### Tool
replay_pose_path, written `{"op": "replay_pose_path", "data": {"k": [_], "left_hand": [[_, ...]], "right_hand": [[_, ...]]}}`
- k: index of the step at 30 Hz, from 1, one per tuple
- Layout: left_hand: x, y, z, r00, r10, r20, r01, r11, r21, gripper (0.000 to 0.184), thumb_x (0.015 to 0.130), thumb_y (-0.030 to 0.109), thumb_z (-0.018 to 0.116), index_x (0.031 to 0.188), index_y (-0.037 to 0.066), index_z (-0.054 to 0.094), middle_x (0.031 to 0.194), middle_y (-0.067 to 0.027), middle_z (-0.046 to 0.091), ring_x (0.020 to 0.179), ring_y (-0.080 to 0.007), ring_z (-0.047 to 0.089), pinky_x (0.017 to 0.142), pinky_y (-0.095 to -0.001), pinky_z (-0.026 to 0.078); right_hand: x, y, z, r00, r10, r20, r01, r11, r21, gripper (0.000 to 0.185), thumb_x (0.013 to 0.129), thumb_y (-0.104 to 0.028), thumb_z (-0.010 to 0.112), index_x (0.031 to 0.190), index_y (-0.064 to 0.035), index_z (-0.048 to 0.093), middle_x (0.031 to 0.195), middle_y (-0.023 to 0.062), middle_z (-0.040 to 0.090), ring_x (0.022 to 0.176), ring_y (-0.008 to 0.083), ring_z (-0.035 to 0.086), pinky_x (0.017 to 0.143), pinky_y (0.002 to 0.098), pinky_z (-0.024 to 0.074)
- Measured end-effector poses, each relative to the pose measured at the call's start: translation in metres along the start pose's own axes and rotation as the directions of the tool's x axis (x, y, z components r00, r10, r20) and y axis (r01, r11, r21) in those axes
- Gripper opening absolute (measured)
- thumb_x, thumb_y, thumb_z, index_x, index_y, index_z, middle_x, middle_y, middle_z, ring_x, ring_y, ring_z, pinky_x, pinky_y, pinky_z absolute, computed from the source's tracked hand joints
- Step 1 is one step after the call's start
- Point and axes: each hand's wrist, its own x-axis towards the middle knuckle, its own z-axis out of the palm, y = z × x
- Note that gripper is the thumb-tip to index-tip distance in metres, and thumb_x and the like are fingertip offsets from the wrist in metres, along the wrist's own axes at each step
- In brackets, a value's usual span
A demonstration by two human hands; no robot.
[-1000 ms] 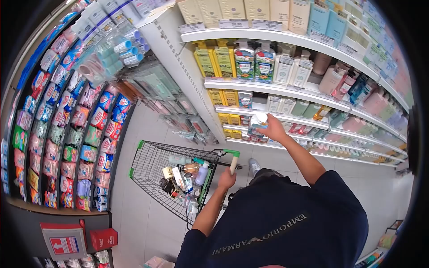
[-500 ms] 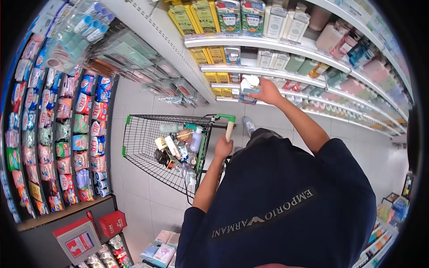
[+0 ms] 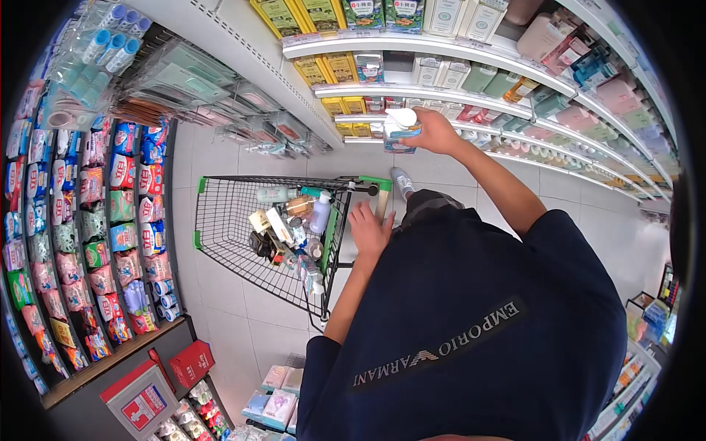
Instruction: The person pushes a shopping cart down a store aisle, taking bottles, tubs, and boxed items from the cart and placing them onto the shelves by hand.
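My right hand (image 3: 435, 132) grips a bottle (image 3: 401, 132) with a white pump top and a blue printed label, held upright in front of the shelves. My left hand (image 3: 371, 229) has its fingers spread beside the cart's handle (image 3: 384, 202) and is not wrapped round it. The wire shopping cart (image 3: 220, 231) with green corners stands to my left. In it lie a lavender bottle with a teal cap (image 3: 321, 213), a white box (image 3: 279, 224) and several other packages.
Shelves (image 3: 441, 45) of boxed and bottled goods run across the front and right. Hanging packets (image 3: 198, 77) line a side panel. A rack of bagged products (image 3: 95, 220) stands at the far left. Stacked soft packs (image 3: 279, 408) sit low behind the cart on the tiled floor (image 3: 228, 316).
My left hand has let go of the cart handle and its fingers have opened. The bottle in my right hand has shifted slightly left and down in view.
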Motion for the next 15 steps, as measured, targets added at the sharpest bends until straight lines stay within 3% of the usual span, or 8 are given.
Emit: {"op": "replay_pose_path", "data": {"k": [1, 3, 6, 7, 9, 10, 12, 15], "left_hand": [[0.006, 0.008, -0.007, 0.973, 0.173, -0.155, -0.162, 0.983, 0.081, 0.071, 0.074, 0.036, 0.076, 0.123, -0.004, 0.044, 0.118, -0.0251, 0.049, 0.112, -0.0444, 0.045, 0.090, -0.0494, 0.040], [0.030, 0.024, -0.019, 0.978, 0.146, -0.146, -0.158, 0.985, -0.069, 0.085, 0.070, 0.033, 0.080, 0.129, -0.009, 0.035, 0.125, -0.0285, 0.041, 0.120, -0.0459, 0.035, 0.098, -0.0493, 0.034], [0.070, 0.042, -0.019, 0.954, 0.145, -0.263, -0.187, 0.972, -0.143, 0.099, 0.062, 0.032, 0.087, 0.133, -0.008, 0.030, 0.123, -0.0267, 0.044, 0.117, -0.0411, 0.039, 0.101, -0.0466, 0.031], [0.080, 0.050, -0.019, 0.955, 0.138, -0.263, -0.180, 0.973, -0.144, 0.099, 0.062, 0.032, 0.087, 0.133, -0.008, 0.030, 0.123, -0.0267, 0.044, 0.117, -0.0411, 0.039, 0.101, -0.0466, 0.031], [0.097, 0.063, -0.016, 0.943, 0.141, -0.301, -0.251, 0.895, -0.368, 0.104, 0.060, 0.027, 0.088, 0.135, -0.007, 0.025, 0.130, -0.0278, 0.041, 0.122, -0.0413, 0.039, 0.101, -0.0472, 0.034], [0.105, 0.061, -0.006, 0.945, 0.135, -0.297, -0.245, 0.896, -0.372, 0.104, 0.060, 0.027, 0.088, 0.135, -0.007, 0.025, 0.130, -0.0278, 0.041, 0.122, -0.0413, 0.039, 0.101, -0.0472, 0.034], [0.117, 0.060, 0.003, 0.919, -0.095, -0.382, -0.190, 0.742, -0.643, 0.102, 0.060, 0.028, 0.088, 0.134, -0.007, 0.027, 0.127, -0.0261, 0.045, 0.116, -0.0369, 0.049, 0.098, -0.0445, 0.039], [0.126, 0.057, -0.001, 0.893, -0.055, -0.446, -0.226, 0.803, -0.551, 0.098, 0.061, 0.026, 0.086, 0.133, -0.007, 0.028, 0.123, -0.0238, 0.049, 0.106, -0.0322, 0.056, 0.094, -0.0398, 0.043]], "right_hand": [[0.002, -0.006, -0.004, 1.000, 0.008, 0.009, -0.008, 1.000, -0.001, 0.060, 0.065, -0.038, 0.077, 0.110, -0.0015, 0.061, 0.101, 0.0182, 0.064, 0.096, 0.0352, 0.061, 0.082, 0.0413, 0.0492], [0.005, -0.022, -0.009, 0.998, -0.056, 0.031, 0.056, 0.998, 0.000, 0.059, 0.064, -0.038, 0.077, 0.108, -0.0021, 0.062, 0.100, 0.0177, 0.065, 0.095, 0.0353, 0.062, 0.082, 0.0413, 0.0491], [0.010, -0.049, -0.013, 0.996, -0.085, 0.040, 0.083, 0.996, 0.037, 0.057, 0.064, -0.037, 0.078, 0.105, -0.0012, 0.063, 0.097, 0.0169, 0.065, 0.092, 0.0339, 0.063, 0.080, 0.0391, 0.0495], [0.011, -0.058, -0.013, 0.992, -0.125, 0.022, 0.123, 0.989, 0.076, 0.056, 0.064, -0.035, 0.079, 0.105, -0.0007, 0.062, 0.095, 0.0166, 0.065, 0.091, 0.0326, 0.064, 0.080, 0.0371, 0.0498], [0.013, -0.072, -0.007, 0.994, -0.104, 0.024, 0.101, 0.992, 0.081, 0.057, 0.064, -0.035, 0.079, 0.106, -0.0009, 0.062, 0.096, 0.0161, 0.065, 0.091, 0.0321, 0.064, 0.080, 0.0371, 0.0501], [0.013, -0.077, -0.003, 0.996, -0.082, 0.021, 0.080, 0.993, 0.084, 0.057, 0.063, -0.035, 0.079, 0.106, -0.0012, 0.062, 0.097, 0.0155, 0.065, 0.091, 0.0316, 0.064, 0.079, 0.0371, 0.0504], [0.013, -0.086, 0.007, 0.998, -0.065, -0.010, 0.066, 0.990, 0.124, 0.058, 0.063, -0.036, 0.079, 0.106, -0.0011, 0.062, 0.098, 0.0152, 0.065, 0.091, 0.0311, 0.064, 0.079, 0.0371, 0.0506], [0.016, -0.085, 0.016, 0.998, -0.034, -0.047, 0.041, 0.986, 0.163, 0.059, 0.063, -0.037, 0.080, 0.107, -0.0005, 0.062, 0.104, 0.0155, 0.064, 0.094, 0.0303, 0.063, 0.080, 0.0368, 0.0508]]}}
